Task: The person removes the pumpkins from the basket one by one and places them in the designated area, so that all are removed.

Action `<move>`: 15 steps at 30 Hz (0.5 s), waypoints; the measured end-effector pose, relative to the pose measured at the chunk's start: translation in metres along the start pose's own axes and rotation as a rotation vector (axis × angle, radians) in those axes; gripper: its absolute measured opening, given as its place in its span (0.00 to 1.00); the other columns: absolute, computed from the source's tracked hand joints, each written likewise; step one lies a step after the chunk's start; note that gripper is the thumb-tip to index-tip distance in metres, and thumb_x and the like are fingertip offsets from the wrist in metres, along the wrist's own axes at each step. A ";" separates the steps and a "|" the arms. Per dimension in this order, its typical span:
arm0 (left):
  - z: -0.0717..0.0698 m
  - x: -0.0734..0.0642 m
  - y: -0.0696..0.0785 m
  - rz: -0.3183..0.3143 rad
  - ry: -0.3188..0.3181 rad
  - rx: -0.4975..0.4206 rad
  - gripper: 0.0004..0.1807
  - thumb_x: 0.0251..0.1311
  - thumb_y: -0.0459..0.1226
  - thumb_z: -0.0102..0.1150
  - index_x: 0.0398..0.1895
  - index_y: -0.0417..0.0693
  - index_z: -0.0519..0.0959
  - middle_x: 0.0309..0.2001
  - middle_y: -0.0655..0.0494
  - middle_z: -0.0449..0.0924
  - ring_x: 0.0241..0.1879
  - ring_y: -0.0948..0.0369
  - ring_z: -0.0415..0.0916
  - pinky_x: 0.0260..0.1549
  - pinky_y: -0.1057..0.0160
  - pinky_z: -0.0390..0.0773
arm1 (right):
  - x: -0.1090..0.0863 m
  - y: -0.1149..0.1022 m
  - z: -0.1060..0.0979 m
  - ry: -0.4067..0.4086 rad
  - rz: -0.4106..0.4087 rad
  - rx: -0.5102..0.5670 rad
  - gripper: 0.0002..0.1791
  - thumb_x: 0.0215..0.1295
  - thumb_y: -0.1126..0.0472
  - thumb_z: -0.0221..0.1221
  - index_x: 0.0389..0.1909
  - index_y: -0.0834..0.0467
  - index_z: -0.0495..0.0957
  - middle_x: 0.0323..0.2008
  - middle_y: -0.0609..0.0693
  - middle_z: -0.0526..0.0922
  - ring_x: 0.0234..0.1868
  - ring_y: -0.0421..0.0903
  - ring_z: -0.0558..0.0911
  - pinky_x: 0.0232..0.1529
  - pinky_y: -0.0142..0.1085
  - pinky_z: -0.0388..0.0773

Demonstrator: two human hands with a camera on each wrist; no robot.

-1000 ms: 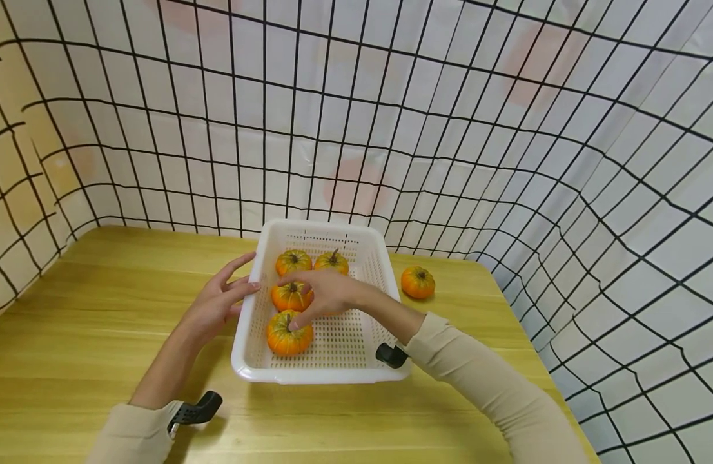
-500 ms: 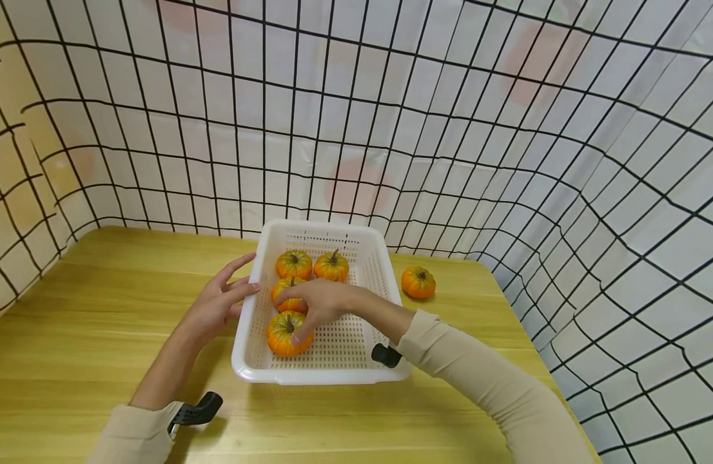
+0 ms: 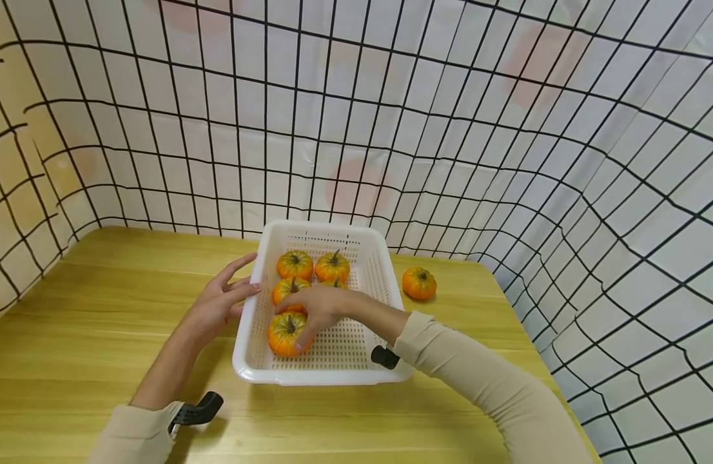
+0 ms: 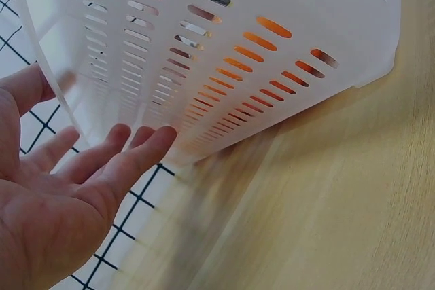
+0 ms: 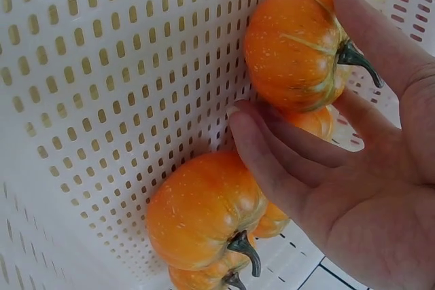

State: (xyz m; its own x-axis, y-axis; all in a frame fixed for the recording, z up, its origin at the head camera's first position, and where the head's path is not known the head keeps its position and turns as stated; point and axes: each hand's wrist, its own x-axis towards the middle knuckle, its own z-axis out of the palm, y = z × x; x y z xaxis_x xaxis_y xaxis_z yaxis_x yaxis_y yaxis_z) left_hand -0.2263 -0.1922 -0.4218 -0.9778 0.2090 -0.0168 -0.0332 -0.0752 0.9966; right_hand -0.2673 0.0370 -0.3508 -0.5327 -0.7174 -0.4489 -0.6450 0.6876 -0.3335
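A white plastic basket (image 3: 356, 376) holds several small orange pumpkins, one (image 3: 332, 264) at the back right among them. My right hand (image 3: 324, 306) reaches inside and grips the front-left pumpkin (image 3: 280, 336). In the right wrist view, the thumb lies on that pumpkin (image 5: 289, 45) near its green stem, with fingers along its other side. A neighbouring pumpkin (image 5: 204, 212) sits below those fingers. At the basket's left wall is my left hand (image 3: 211, 306), fingers extended and touching the rim. From the left wrist view, the fingers (image 4: 139, 157) lie close along the slotted wall (image 4: 306, 5).
One more pumpkin (image 3: 419, 283) lies on the wooden table (image 3: 130, 290), to the right of the basket. A black wire grid (image 3: 345, 129) with a white backing rises behind the table and along both sides.
My right hand has lowered slightly towards the front-left pumpkin, its fingers now closer around it. The left hand, the basket and the pumpkins have stayed in place.
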 end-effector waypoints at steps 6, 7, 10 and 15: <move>0.000 0.000 0.000 -0.002 -0.001 -0.007 0.41 0.73 0.44 0.58 0.82 0.62 0.49 0.77 0.36 0.58 0.60 0.36 0.77 0.51 0.41 0.84 | 0.002 0.001 0.002 0.003 0.004 0.005 0.43 0.51 0.47 0.77 0.70 0.41 0.72 0.68 0.45 0.75 0.69 0.46 0.72 0.71 0.44 0.69; 0.000 0.000 0.000 -0.002 -0.002 -0.008 0.41 0.73 0.44 0.58 0.82 0.62 0.49 0.77 0.36 0.58 0.60 0.37 0.77 0.51 0.41 0.84 | 0.002 0.001 0.002 0.004 0.004 0.007 0.43 0.51 0.47 0.77 0.70 0.41 0.72 0.68 0.45 0.75 0.69 0.46 0.72 0.71 0.44 0.69; 0.000 0.001 -0.001 0.003 -0.003 -0.011 0.41 0.73 0.44 0.58 0.82 0.62 0.49 0.76 0.36 0.58 0.60 0.38 0.78 0.50 0.41 0.84 | 0.003 0.001 0.002 0.008 0.004 0.015 0.43 0.50 0.47 0.77 0.70 0.42 0.72 0.68 0.46 0.75 0.68 0.46 0.72 0.71 0.44 0.69; -0.001 0.001 -0.001 0.010 -0.008 -0.014 0.41 0.73 0.43 0.58 0.82 0.61 0.48 0.76 0.36 0.58 0.59 0.37 0.79 0.50 0.42 0.84 | 0.004 0.002 0.002 0.015 -0.006 0.024 0.42 0.49 0.47 0.78 0.68 0.42 0.74 0.66 0.45 0.77 0.67 0.45 0.73 0.70 0.44 0.71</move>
State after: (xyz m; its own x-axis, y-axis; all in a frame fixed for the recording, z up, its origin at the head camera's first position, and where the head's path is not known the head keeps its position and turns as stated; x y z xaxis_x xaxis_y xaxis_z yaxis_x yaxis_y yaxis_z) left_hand -0.2272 -0.1925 -0.4233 -0.9763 0.2164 -0.0061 -0.0263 -0.0907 0.9955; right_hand -0.2695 0.0358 -0.3549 -0.5375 -0.7228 -0.4343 -0.6345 0.6859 -0.3563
